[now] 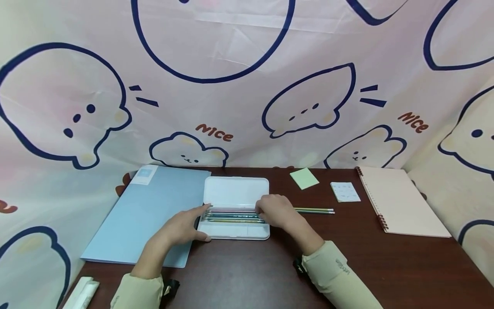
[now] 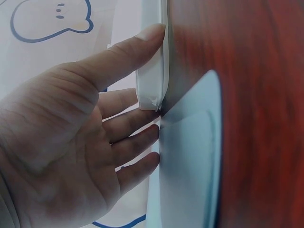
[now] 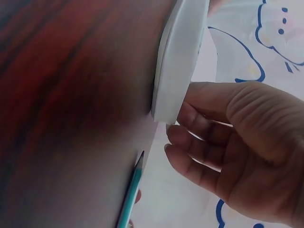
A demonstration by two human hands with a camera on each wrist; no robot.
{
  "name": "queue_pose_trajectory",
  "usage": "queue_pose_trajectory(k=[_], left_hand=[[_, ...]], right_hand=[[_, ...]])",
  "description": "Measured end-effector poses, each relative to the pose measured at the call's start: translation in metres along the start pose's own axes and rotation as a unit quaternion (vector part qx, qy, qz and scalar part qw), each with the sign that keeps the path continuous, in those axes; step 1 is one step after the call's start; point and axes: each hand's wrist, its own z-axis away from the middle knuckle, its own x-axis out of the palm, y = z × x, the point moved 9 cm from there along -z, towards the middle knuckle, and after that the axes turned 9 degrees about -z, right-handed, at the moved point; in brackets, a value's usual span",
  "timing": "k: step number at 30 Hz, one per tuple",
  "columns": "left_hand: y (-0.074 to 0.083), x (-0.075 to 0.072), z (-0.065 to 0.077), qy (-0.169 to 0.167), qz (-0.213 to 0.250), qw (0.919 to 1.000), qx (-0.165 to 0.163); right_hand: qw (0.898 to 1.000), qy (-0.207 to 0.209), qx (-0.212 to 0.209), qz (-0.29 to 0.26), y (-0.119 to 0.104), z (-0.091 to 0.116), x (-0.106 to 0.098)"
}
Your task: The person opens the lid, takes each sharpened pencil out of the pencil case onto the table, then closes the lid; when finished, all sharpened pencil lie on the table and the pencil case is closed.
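Reaches forward with both arms (image 1: pixel 343 274), slanted inward toward each other. Holds the left hand (image 1: pixel 179 227) spread wide — with thumb (image 2: pixel 126 56) well apart from four fanned, nearly straight fingers (image 2: pixel 130 124). Bends the right hand (image 1: pixel 277 210) at the knuckles — with outer fingers (image 3: pixel 192 168) loosely curled, thumb and index tips hidden in the right wrist view.

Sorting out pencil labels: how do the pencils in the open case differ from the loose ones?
Place: the case pencils lie inside the pencil case; the loose pencils lie on the table, right of it.
Number: the case pencils outnumber the loose pencils, of which two show in the head view.
Cover: the right hand hides the case pencils' right ends; the loose pencils' right ends show.
Shared: both lie roughly left to right.
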Motion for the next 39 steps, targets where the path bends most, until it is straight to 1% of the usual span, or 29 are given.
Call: queue_pose_trajectory(k=[3,5,9,15,20,24,27,31,35,39], left_hand=[[0.000,0.000,0.000,0.000,0.000,1.0000,0.000],[0.000,0.000,0.000,0.001,0.001,1.0000,-0.001],[0.001,0.001,0.000,0.001,0.000,1.0000,-0.001],[0.001,0.002,-0.001,0.001,0.000,1.0000,0.006],[0.001,0.003,-0.002,0.002,0.004,1.0000,0.008],[0.001,0.004,-0.001,-0.002,0.004,1.0000,0.008],[0.000,0.004,0.000,-0.004,0.003,1.0000,0.005],[-0.001,0.004,0.001,-0.001,0.001,1.0000,0.001],[0.000,0.003,0.001,0.001,0.001,1.0000,0.003],[0.001,0.002,0.000,0.000,0.002,1.0000,0.005]], right_hand=[[1.000,0.002,-0.002,0.018,-0.005,-0.001,0.000],[1.000,-0.005,-0.004,0.026,-0.007,-0.002,0.001],[0.999,-0.013,-0.014,0.027,-0.011,-0.003,0.003],[1.000,0.007,-0.023,0.002,-0.005,0.002,-0.001],[0.999,0.033,-0.021,-0.032,0.009,0.012,-0.012],[0.997,0.060,-0.007,-0.048,0.031,0.026,-0.022],[0.995,0.082,0.005,-0.060,0.054,0.040,-0.030],[0.990,0.112,0.018,-0.082,0.090,0.065,-0.041],[0.985,0.130,0.035,-0.103,0.124,0.091,-0.048],[0.983,0.133,0.062,-0.113,0.153,0.112,-0.050]])
